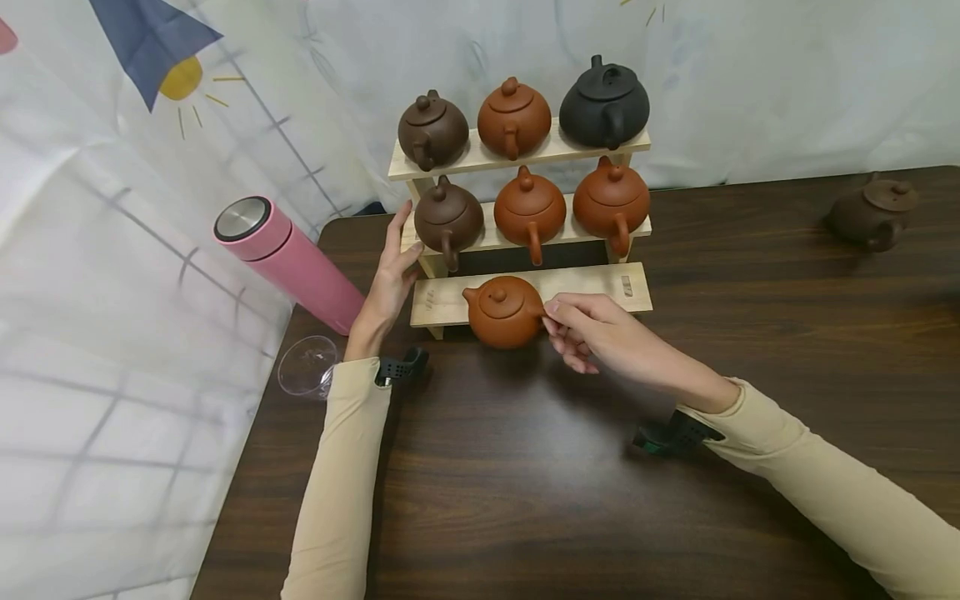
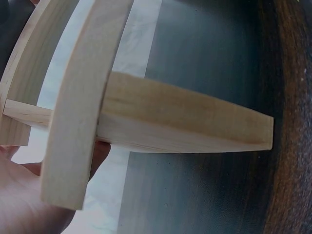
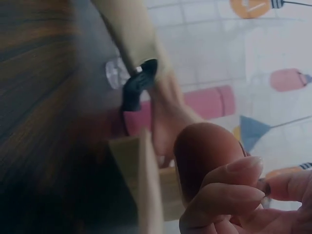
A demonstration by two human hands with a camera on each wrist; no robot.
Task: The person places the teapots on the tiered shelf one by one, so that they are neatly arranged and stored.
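A three-step wooden rack (image 1: pixel 592 283) stands at the table's back. My left hand (image 1: pixel 387 279) grips the left end of its middle shelf, thumb in front; the left wrist view shows part of that hand (image 2: pixel 29 200) behind the wood. With thumb and fingertips my right hand (image 1: pixel 603 333) pinches the handle of an orange-brown clay teapot (image 1: pixel 506 312), its spout to the left. This teapot overlaps the lowest shelf's front edge; I cannot tell whether it touches the wood. In the right wrist view, fingers (image 3: pixel 224 195) partly cover the teapot (image 3: pixel 204 151).
Several teapots line the upper shelves, among them a black teapot (image 1: pixel 604 104) and a dark brown teapot (image 1: pixel 448 217). Left of the rack are a pink bottle (image 1: pixel 300 267) and a clear glass cup (image 1: pixel 307 367). Another brown teapot (image 1: pixel 873 212) stands far right on the table.
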